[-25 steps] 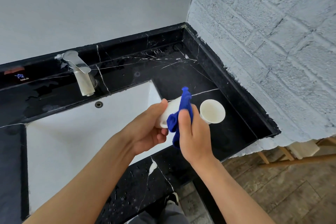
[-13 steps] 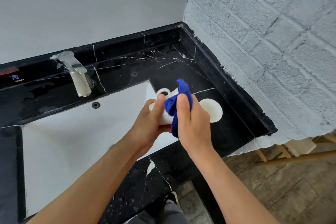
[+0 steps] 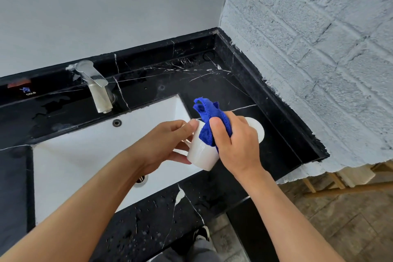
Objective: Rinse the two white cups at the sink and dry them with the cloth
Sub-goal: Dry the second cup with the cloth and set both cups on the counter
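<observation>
White cup (image 3: 201, 152) sits gripped in the left hand (image 3: 163, 144) over the sink's (image 3: 85, 161) right edge. Against its rim, the right hand (image 3: 236, 144) clutches a blue cloth (image 3: 209, 122) stuffed into its mouth. Just beyond, the second cup (image 3: 258, 128) rests on the black countertop (image 3: 212, 91).

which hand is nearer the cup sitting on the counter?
Right. The right hand with the blue cloth overlaps the counter cup; the left hand is across the held cup.
</observation>
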